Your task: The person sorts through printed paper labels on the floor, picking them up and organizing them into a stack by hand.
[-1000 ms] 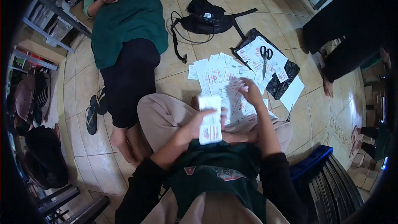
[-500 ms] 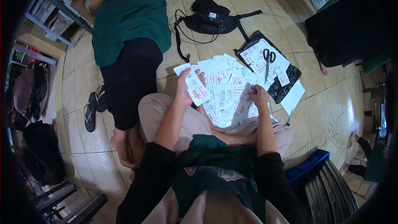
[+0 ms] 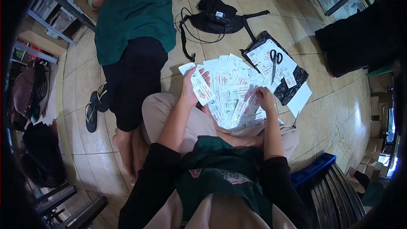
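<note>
In my left hand [image 3: 190, 85] is a stack of white printed slips [image 3: 201, 88], tilted, with the thumb across its upper end and the fingertips showing beyond its right side. My right hand [image 3: 265, 98] is closed in a pinch over the right part of a spread of loose printed papers [image 3: 229, 76]; what its fingertips grip is too small to make out. Black-handled scissors [image 3: 274, 61] lie on more slips atop a black plastic bag [image 3: 292, 89], to the upper right of the papers.
A black waist bag [image 3: 218, 17] with straps and a cable lies on the tiled floor beyond the papers. At the left sits a person [image 3: 131, 25] holding a dark device. Sandals [image 3: 91, 112] lie beside that person. A blue-and-black item [image 3: 326, 182] stands at lower right.
My left hand has moved up and left with the stack, away from my lap. My right hand has come down onto the papers and closed. The standing person at the right has shifted.
</note>
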`<act>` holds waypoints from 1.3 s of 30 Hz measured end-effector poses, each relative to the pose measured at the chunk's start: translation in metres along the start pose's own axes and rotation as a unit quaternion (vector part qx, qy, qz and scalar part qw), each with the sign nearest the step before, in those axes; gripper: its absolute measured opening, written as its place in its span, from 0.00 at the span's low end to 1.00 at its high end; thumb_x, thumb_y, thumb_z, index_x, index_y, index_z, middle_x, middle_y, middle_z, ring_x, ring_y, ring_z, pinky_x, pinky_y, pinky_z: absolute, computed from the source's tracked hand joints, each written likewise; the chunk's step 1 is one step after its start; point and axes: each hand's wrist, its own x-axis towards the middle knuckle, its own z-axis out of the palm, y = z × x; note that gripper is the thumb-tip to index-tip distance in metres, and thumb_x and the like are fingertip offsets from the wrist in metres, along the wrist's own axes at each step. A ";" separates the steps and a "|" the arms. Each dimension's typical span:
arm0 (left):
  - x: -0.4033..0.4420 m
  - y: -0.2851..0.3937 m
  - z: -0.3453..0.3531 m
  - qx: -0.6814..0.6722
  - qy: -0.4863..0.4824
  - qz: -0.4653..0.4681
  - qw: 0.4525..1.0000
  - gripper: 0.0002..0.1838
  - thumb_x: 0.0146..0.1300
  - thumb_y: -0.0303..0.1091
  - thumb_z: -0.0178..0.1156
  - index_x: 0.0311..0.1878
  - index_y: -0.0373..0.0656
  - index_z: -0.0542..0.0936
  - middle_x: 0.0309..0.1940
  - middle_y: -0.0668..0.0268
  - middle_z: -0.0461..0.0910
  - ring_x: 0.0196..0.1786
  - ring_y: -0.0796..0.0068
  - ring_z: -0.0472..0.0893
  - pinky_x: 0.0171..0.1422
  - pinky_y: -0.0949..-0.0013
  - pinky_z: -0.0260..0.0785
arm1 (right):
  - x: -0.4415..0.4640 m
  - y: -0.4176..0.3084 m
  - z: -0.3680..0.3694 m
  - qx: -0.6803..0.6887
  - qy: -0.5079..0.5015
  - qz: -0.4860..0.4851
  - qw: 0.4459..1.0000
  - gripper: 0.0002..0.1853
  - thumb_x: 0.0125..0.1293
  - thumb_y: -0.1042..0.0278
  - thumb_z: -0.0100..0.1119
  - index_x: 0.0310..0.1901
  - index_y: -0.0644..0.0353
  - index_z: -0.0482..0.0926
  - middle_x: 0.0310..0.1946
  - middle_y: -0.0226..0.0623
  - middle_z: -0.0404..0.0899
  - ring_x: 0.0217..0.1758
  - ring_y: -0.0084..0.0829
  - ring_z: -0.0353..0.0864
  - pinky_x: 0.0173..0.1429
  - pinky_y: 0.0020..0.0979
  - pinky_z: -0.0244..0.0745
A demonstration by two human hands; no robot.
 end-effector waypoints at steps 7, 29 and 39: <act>-0.004 0.000 0.001 0.010 0.007 0.005 1.000 0.25 0.56 0.53 0.57 0.48 0.44 0.73 0.42 0.63 0.75 0.42 0.69 0.73 0.49 0.64 0.65 | -0.005 -0.035 0.005 0.151 -0.181 0.047 0.971 0.14 0.59 0.67 0.60 0.44 0.65 0.77 0.38 0.47 0.80 0.40 0.37 0.81 0.46 0.32 0.73; -0.008 -0.001 0.001 0.013 0.009 0.009 1.000 0.26 0.55 0.54 0.58 0.50 0.44 0.71 0.43 0.64 0.74 0.44 0.69 0.72 0.49 0.65 0.66 | 0.013 -0.007 0.055 0.184 -0.009 0.273 0.944 0.34 0.47 0.71 0.68 0.56 0.69 0.63 0.36 0.52 0.79 0.36 0.42 0.81 0.40 0.33 0.76; -0.002 -0.003 0.000 0.018 0.011 0.006 1.000 0.26 0.55 0.54 0.58 0.49 0.44 0.72 0.41 0.64 0.75 0.42 0.69 0.73 0.47 0.64 0.66 | 0.002 -0.069 0.019 -0.199 -0.031 0.000 0.979 0.58 0.34 0.62 0.77 0.69 0.49 0.51 0.65 0.45 0.56 0.68 0.48 0.54 0.67 0.55 0.47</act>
